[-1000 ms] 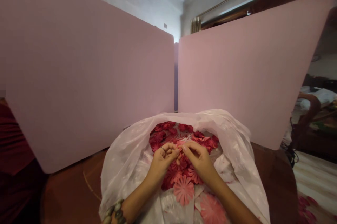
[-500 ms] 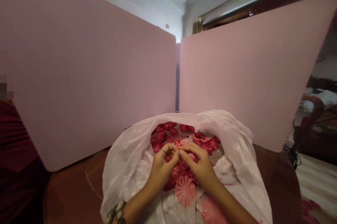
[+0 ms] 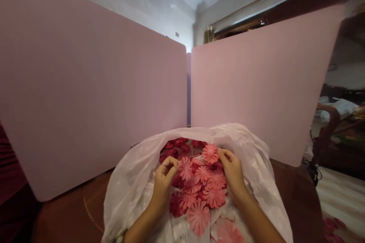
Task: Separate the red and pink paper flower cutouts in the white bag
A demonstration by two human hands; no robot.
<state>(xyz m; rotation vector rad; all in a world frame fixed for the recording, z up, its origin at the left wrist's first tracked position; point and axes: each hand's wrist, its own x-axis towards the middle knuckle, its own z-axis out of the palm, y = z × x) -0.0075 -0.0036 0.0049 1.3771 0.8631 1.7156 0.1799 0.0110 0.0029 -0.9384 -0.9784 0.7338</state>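
A white plastic bag (image 3: 128,182) lies open on a brown wooden table (image 3: 65,216), holding a heap of pink and dark red paper flowers (image 3: 199,193). My left hand (image 3: 164,180), with a ring on one finger, pinches the edge of a pink paper flower (image 3: 185,168). My right hand (image 3: 232,172) pinches the edge of another pink paper flower (image 3: 210,153) at the top of the heap. The two hands stand apart, with flowers between them. A beaded bracelet (image 3: 119,238) shows at the bottom edge on my left wrist.
Two tall pink boards (image 3: 91,87) (image 3: 256,87) stand upright behind the table, with a narrow gap between them. Dark red cloth (image 3: 8,167) hangs at the left. Black cables (image 3: 313,172) and a striped floor covering (image 3: 342,201) lie to the right.
My hands have moved apart from their fingertip-to-fingertip position, and pink flowers now spread between them. The view has shifted slightly, and the bracelet has sunk lower at the frame's edge.
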